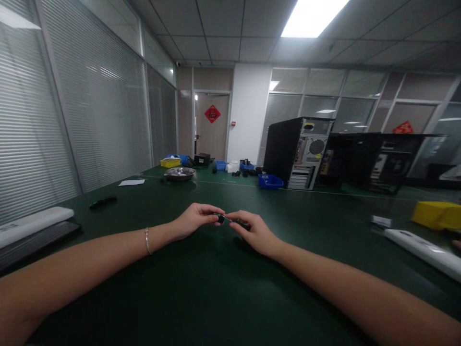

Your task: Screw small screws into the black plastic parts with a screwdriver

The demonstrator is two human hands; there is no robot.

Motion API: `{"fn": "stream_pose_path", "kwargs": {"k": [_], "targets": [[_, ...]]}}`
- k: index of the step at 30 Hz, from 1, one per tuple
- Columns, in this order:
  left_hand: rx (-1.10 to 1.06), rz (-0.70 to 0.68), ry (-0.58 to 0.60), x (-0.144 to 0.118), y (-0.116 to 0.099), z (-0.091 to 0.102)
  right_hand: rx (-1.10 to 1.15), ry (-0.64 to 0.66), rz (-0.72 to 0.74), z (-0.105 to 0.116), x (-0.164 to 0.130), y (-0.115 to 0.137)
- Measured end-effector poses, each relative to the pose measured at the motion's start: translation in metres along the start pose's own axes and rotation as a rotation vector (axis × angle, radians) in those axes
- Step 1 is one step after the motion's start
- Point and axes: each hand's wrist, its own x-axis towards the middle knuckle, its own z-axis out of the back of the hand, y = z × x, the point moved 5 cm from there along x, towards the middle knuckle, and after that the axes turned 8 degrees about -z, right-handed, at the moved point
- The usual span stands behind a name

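My two hands meet over the middle of the dark green table. My right hand grips a small dark-handled screwdriver whose thin shaft points left. My left hand, with a bracelet on its wrist, pinches a small black part at the shaft's tip. The part is too small to make out.
Two desktop computer cases stand at the back right beside a blue bin. A metal bowl and yellow and blue bins sit far back. A keyboard lies left, a white bar and yellow box right.
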Motion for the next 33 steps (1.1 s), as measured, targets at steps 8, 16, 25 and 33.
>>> {"fn": "stream_pose_path", "kwargs": {"k": [8,16,25,33], "targets": [[0.079,0.014,0.085,0.000,0.002,0.004,-0.026,-0.092,-0.062,0.002,0.002,-0.013],[0.610,-0.136,0.535,-0.013,-0.031,-0.032,-0.019,-0.077,-0.065,0.003,0.002,-0.010],[0.650,-0.110,0.399,-0.011,-0.024,-0.021,-0.021,-0.050,-0.059,0.004,0.002,0.000],[0.797,-0.030,0.471,-0.017,-0.028,-0.022,-0.133,0.089,-0.179,0.002,0.001,-0.005]]}}
